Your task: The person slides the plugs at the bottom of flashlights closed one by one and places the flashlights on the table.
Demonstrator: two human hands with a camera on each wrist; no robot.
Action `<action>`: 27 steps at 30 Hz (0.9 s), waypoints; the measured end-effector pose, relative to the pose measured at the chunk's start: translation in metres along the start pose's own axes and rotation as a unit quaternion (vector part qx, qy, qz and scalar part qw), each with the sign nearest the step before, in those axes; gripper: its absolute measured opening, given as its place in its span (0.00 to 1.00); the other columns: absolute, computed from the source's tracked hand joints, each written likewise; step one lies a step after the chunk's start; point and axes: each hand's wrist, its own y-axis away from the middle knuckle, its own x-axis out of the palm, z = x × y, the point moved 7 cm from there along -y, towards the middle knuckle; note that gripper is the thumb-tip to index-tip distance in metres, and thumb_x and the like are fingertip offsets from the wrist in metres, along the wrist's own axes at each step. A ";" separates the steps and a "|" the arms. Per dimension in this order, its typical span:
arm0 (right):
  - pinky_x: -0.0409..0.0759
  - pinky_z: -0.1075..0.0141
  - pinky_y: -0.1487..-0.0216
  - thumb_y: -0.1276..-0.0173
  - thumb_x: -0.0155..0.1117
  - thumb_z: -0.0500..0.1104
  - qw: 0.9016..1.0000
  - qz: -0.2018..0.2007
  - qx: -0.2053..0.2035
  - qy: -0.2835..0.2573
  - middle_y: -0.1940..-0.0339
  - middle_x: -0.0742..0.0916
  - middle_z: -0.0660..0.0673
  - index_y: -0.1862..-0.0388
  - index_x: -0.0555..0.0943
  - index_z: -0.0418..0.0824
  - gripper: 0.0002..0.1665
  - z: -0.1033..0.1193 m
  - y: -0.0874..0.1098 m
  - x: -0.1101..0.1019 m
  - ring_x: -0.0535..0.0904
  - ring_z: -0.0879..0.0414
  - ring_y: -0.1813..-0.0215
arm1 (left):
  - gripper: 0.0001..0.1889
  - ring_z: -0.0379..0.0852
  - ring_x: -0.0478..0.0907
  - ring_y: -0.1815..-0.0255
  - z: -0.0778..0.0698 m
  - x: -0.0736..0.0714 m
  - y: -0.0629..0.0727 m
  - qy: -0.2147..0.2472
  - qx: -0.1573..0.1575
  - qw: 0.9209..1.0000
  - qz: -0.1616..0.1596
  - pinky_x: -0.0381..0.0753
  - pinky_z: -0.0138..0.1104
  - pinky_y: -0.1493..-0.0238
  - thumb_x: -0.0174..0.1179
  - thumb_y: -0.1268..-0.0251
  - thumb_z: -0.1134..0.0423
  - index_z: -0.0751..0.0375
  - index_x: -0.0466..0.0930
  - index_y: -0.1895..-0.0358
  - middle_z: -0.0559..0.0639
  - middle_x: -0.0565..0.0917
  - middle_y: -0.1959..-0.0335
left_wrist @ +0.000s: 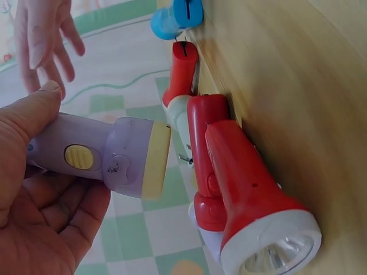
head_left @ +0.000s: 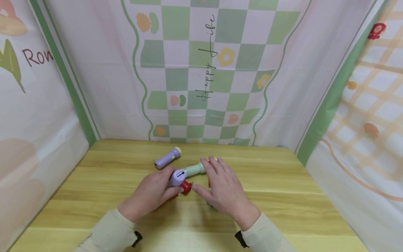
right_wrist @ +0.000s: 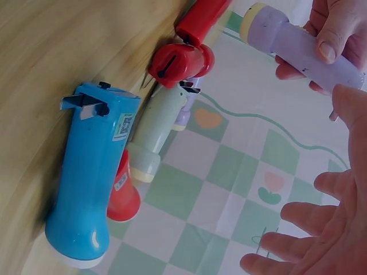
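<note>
My left hand (head_left: 151, 192) grips a light purple flashlight (left_wrist: 86, 149) with a yellow rim and a ridged yellow switch, holding it above the table. In the head view its tail end (head_left: 177, 176), with a dark slot, points up. Beside it my right hand (head_left: 225, 185) hovers with fingers spread and holds nothing; the right wrist view puts its thumb close to the flashlight's tail, contact unclear. Below the hands lie a mint green flashlight (right_wrist: 155, 126), a blue one (right_wrist: 86, 172) and several red ones (left_wrist: 246, 172), partly hidden by the hands in the head view.
Another purple flashlight (head_left: 168, 158) lies farther back on the wooden table (head_left: 267, 168). A white and green checked curtain (head_left: 204, 70) hangs behind the table's back edge, and printed cloth walls (head_left: 41, 122) stand at both sides.
</note>
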 end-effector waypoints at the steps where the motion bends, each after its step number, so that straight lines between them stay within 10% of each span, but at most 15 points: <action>1: 0.66 0.40 0.22 0.29 0.64 0.69 1.000 -0.002 -0.003 0.001 0.23 0.73 0.31 0.19 0.66 0.42 0.50 0.001 0.000 -0.001 0.67 0.30 0.22 | 0.22 0.42 0.84 0.63 -0.001 0.000 0.000 0.000 0.002 1.000 -0.001 0.86 0.41 0.60 0.74 0.36 0.53 0.59 0.77 0.47 0.48 0.87 0.60; 27: 0.84 0.47 0.39 0.31 0.66 0.71 0.994 -0.067 -0.084 -0.021 0.29 0.81 0.37 0.21 0.68 0.40 0.52 0.029 0.000 -0.016 0.81 0.41 0.32 | 0.17 0.36 0.81 0.60 -0.014 0.007 0.003 0.109 0.000 0.994 0.001 0.86 0.37 0.55 0.69 0.30 0.49 0.56 0.81 0.49 0.43 0.85 0.58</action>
